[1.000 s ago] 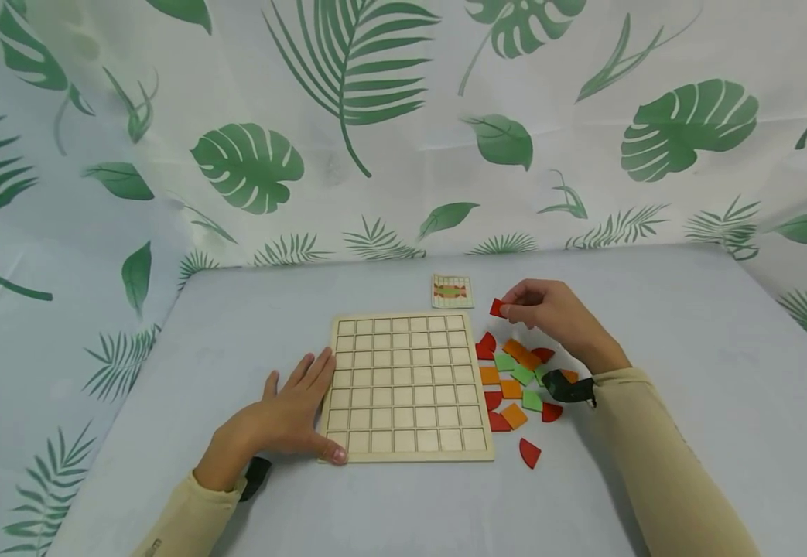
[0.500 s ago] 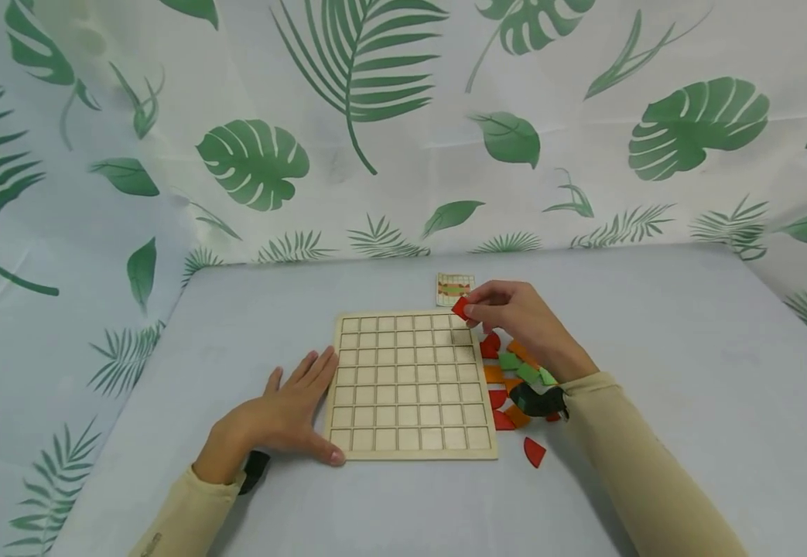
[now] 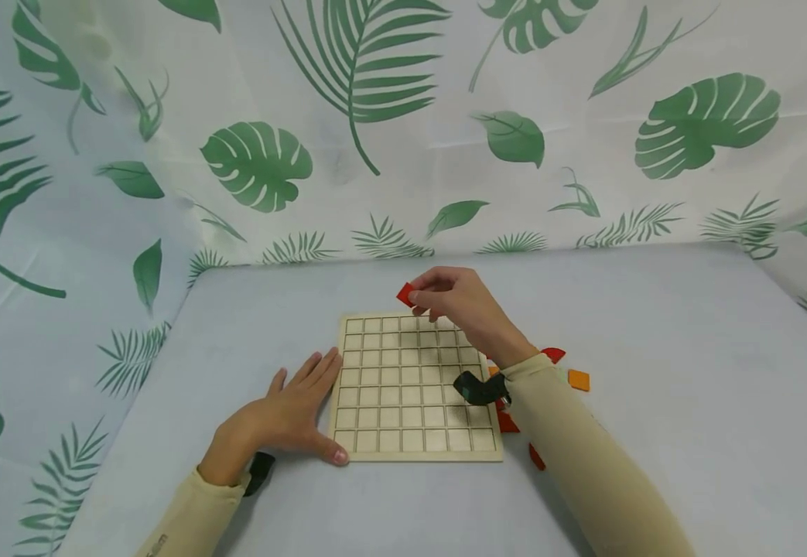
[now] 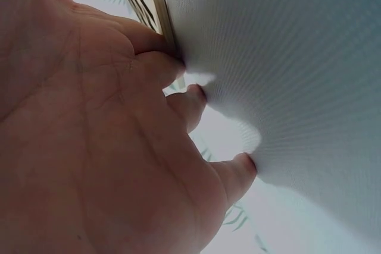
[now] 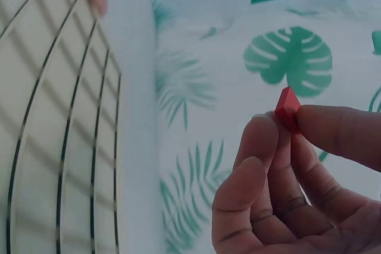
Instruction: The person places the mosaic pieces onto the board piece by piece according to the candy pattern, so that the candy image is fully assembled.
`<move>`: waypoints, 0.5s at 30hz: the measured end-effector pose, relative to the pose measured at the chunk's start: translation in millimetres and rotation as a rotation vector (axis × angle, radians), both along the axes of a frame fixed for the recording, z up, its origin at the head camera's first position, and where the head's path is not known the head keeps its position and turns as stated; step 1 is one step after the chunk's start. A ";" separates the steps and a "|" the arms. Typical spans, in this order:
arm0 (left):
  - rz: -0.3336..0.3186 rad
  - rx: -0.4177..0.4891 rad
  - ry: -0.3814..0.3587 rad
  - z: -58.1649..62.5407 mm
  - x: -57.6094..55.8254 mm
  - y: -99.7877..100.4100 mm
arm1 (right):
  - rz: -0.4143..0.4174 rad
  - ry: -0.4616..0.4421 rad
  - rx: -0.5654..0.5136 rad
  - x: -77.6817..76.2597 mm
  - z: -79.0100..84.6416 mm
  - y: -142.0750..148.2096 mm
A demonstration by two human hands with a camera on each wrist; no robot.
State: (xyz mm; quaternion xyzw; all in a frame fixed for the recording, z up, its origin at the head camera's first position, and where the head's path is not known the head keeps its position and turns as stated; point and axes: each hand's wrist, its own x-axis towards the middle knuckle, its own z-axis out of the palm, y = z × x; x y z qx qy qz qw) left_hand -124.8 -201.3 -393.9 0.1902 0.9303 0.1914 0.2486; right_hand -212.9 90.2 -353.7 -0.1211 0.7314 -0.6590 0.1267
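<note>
A pale wooden grid board (image 3: 389, 398) lies on the table. My left hand (image 3: 288, 414) rests at its left side, fingers spread and straight, thumb on the near left corner. In the left wrist view the fingertips (image 4: 244, 165) touch the tabletop beside the board's edge. Above the board's far edge, my right hand (image 3: 462, 309) pinches a red tile (image 3: 406, 295) between thumb and fingers. The right wrist view shows the same red tile (image 5: 287, 110) held clear of the board, one corner up.
Right of the board lie loose tiles, partly hidden by the right forearm: an orange tile (image 3: 579, 380), a red quarter-round tile (image 3: 552, 355) and another red piece (image 3: 537, 456). A leaf-patterned cloth (image 3: 403, 155) stands behind the table.
My right hand has carried the red tile left, from beyond the loose tiles to above the board's far edge. It now hides the small pattern card. The left hand has stayed in place.
</note>
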 end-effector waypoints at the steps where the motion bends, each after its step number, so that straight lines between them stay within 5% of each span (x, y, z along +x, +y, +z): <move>1: -0.001 -0.002 0.000 0.4 -0.3 0.0 | 0.000 -0.005 -0.017 -0.6 0.3 -5.4; 15: -0.015 -0.025 0.021 -0.7 -1.4 -0.7 | 0.022 -0.020 0.024 2.8 -12.4 -58.1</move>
